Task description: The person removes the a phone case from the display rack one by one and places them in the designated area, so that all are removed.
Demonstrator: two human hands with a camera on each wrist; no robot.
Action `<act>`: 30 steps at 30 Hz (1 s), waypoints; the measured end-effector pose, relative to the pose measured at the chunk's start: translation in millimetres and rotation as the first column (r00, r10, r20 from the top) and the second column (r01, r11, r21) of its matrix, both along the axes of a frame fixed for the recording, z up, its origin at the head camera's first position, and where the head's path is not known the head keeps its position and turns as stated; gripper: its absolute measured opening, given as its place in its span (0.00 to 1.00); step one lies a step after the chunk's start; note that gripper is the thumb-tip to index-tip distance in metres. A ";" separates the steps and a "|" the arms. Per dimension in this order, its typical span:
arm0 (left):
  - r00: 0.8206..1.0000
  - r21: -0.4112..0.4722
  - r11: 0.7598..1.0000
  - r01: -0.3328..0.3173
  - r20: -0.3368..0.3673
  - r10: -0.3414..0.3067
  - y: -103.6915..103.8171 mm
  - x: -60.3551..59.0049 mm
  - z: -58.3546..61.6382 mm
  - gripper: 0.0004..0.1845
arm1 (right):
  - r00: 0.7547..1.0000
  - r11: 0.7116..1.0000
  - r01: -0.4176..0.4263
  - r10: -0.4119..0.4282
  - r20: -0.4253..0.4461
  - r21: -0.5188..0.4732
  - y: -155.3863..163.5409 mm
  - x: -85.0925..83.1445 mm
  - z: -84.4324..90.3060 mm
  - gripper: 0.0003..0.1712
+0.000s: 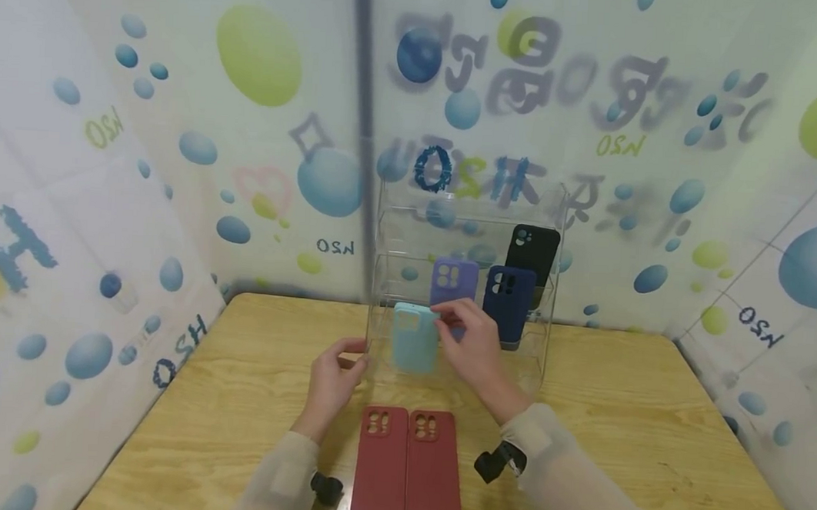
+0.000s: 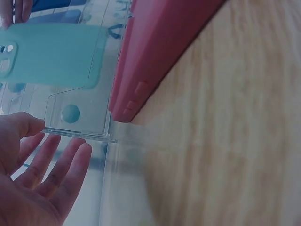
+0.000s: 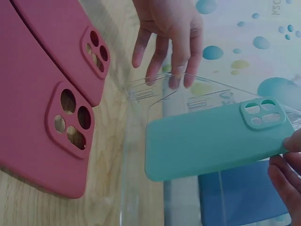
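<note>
A light teal phone case [image 1: 414, 341] stands upright at the lowest front tier of a clear display rack [image 1: 544, 362]. My right hand [image 1: 472, 343] pinches its upper right corner, beside the camera cutout, between thumb and fingers. At the rack's left side is my left hand [image 1: 335, 382]; in the left wrist view, its thumb and loosely extended fingers [image 2: 70, 179] touch the clear edge. Behind the teal case, the rack holds a purple phone case [image 1: 454, 279], a dark blue phone case [image 1: 510, 306] and a black phone case [image 1: 532, 250].
Two dark red phone cases [image 1: 379, 469] lie side by side on the wooden table [image 1: 234, 400], in front of the rack. Behind the table hangs a pale wall covering [image 1: 267, 170] printed with blue and green bubbles. Both wrists carry small black cameras [image 1: 498, 461].
</note>
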State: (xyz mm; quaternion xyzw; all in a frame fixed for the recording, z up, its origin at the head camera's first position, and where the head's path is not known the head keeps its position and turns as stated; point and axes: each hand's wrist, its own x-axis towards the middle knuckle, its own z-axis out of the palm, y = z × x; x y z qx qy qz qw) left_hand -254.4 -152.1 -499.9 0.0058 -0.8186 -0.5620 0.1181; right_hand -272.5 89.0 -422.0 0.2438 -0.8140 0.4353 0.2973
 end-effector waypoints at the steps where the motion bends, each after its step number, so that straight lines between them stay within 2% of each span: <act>1: 1.000 -0.001 1.000 0.000 -0.002 0.000 0.3 -0.4 0.1 0.13 | 1.000 1.000 0.000 0.000 -0.007 -0.010 2.2 1.0 1.3 0.11; 5: 1.000 -0.005 1.000 -0.004 -0.006 0.004 1.1 -1.1 -0.3 0.12 | 1.000 0.999 -0.006 0.005 -0.024 -0.042 10.1 6.8 6.4 0.11; 8: 1.000 -0.007 1.000 -0.009 -0.004 0.009 0.3 -1.0 -0.9 0.12 | 1.000 0.998 -0.011 0.011 -0.004 -0.060 14.8 13.8 9.9 0.10; 19: 1.000 -0.021 1.000 -0.017 0.008 0.017 -1.5 -1.6 0.4 0.13 | 0.991 0.998 0.034 -0.027 0.131 -0.050 44.3 32.3 12.7 0.12; 24: 1.000 -0.030 1.000 -0.006 0.007 0.006 -1.3 -1.8 1.1 0.13 | 0.975 0.998 0.064 -0.058 0.213 -0.021 62.5 37.6 15.6 0.10; 30: 1.000 -0.035 0.999 -0.008 0.004 0.008 -0.7 0.0 -0.1 0.13 | 0.937 0.997 0.069 -0.072 0.342 0.022 84.4 47.1 14.0 0.09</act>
